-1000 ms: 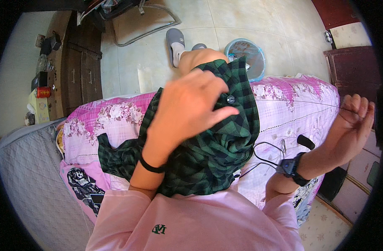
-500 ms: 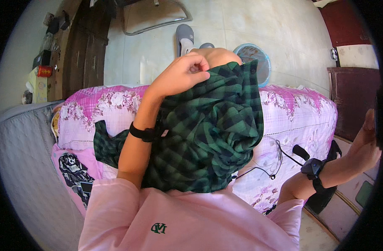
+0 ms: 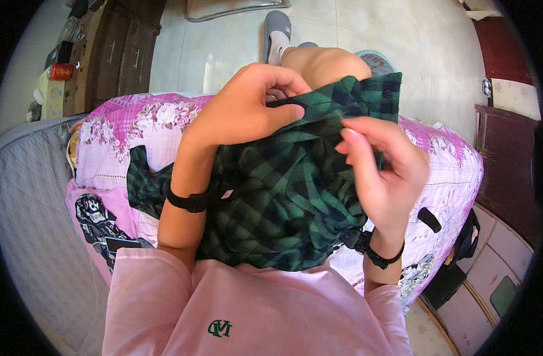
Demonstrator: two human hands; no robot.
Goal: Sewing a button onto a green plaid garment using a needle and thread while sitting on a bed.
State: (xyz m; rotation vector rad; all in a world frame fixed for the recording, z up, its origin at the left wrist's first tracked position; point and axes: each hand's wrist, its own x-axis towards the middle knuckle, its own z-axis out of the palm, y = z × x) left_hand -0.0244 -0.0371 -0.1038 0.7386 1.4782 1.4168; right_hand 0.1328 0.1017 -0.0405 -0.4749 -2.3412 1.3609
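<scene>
A green and black checked shirt lies bunched across my lap, one sleeve trailing to the left over the bed. My left hand is closed on the shirt's far edge, with thumb and fingers pinching the cloth. Just above the shirt, near its right side, my right hand has its thumb and forefinger drawn together. Whatever sits between those fingertips, if anything, is too small to make out. A dark button shows on the shirt's far right corner.
I sit on a bed with a pink flowered sheet. Beyond my knee a blue-rimmed bin stands on the tiled floor. A dark wooden cabinet is at far left, a maroon one at right. A phone lies at left.
My right hand has come in from far right to the shirt's right side. The left hand keeps its pinch on the cloth. The view has shifted slightly.
</scene>
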